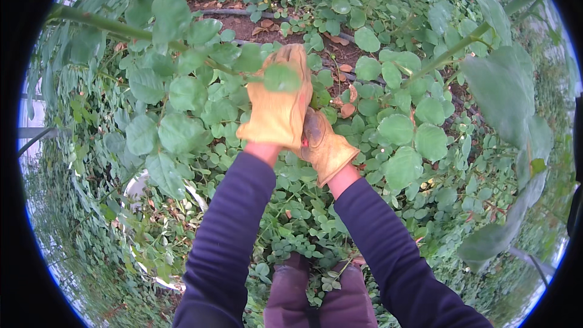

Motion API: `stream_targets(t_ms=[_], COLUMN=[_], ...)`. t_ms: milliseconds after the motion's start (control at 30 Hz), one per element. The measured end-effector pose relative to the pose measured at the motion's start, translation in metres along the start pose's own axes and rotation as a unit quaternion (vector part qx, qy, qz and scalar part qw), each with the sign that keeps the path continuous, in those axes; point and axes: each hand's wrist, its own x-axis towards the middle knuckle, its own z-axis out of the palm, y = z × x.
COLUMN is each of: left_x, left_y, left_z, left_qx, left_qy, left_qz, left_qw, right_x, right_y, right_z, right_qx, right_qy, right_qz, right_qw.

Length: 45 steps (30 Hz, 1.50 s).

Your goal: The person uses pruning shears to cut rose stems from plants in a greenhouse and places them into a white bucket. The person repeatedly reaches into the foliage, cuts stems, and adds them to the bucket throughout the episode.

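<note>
Both hands wear tan leather work gloves and meet above a bed of leafy rose bushes (396,168). My left hand (281,95) lies back up, its fingers pointing away from me, partly covered by a blurred leaf. Below and to the right of it, my right hand (328,146) touches its side, with fingers tucked under or behind it. A small red part (304,143) shows between the gloves; what it belongs to cannot be told. Whether either hand holds anything is hidden by the gloves and leaves.
Thick green stems (104,22) cross close to the camera at upper left and upper right. A white round container (136,187) with cut leaves and stems stands at lower left. Dark drip hoses (227,12) run over brown soil ahead. Leaves surround my legs.
</note>
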Motion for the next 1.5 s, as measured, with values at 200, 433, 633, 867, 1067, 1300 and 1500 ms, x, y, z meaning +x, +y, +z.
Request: stream_targets(t_ms=[200, 433, 633, 867, 1067, 1300, 1500], left_x=[0.001, -0.050, -0.156, -0.274, -0.382, -0.534, -0.532], left_y=[-0.012, 0.007, 0.007, -0.036, -0.158, -0.261, -0.231], left_z=[0.019, -0.032, -0.070, -0.152, -0.227, -0.207, -0.231], left_qx=[-0.047, -0.101, -0.469, -0.324, -0.281, 0.010, -0.103], left_qy=[-0.022, 0.009, 0.024, 0.118, 0.284, 0.122, 0.169], left_qz=[-0.014, -0.036, -0.523, -0.622, -0.587, -0.669, -0.747], left_qw=[0.999, 0.994, 0.712, 0.703, 0.704, 0.733, 0.634], right_x=[0.000, -0.070, -0.120, -0.137, -0.160, -0.179, -0.198], right_y=[-0.003, 0.008, 0.016, 0.044, 0.040, 0.043, 0.049], right_z=[-0.009, 0.001, -0.028, -0.041, -0.043, -0.052, -0.045], right_qx=[-0.195, -0.193, -0.147, -0.203, -0.249, -0.249, -0.272], right_qy=[0.003, 0.084, 0.123, 0.164, 0.167, 0.188, 0.232], right_qz=[-0.025, -0.027, 0.074, 0.076, 0.067, 0.054, 0.057], right_qw=[0.981, 0.977, 0.979, 0.962, 0.952, 0.949, 0.932])
